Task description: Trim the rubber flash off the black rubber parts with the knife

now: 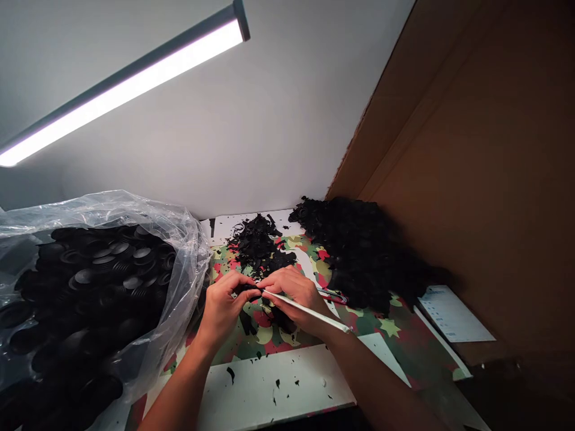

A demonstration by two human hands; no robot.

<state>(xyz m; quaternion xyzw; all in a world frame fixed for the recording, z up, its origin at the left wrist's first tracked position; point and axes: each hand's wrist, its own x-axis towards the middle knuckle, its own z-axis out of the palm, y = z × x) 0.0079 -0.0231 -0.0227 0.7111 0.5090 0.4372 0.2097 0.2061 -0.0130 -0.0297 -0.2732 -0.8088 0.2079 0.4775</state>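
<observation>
My left hand [226, 303] is closed, with thumb and fingers pinching a small black rubber-like piece [245, 289], mostly hidden by the fingers. My right hand [294, 294] is closed around a thin white pen-like tool [314, 313]. The tool's rear end sticks out past the wrist to the lower right, while its tip meets the black piece between both hands. I cannot make out the tip. Just beyond the hands lies a heap of black scraps [257, 239] on the camouflage-patterned sheet [390, 341].
A clear plastic bag [184, 263] full of ribbed black round parts [121, 257] stands at left. A large black pile [359, 251] lies at right, beside a cardboard wall [471, 179] and a printed paper [456, 312]. A red-edged tool [333, 296] lies behind the right hand. A lamp [135, 84] hangs above.
</observation>
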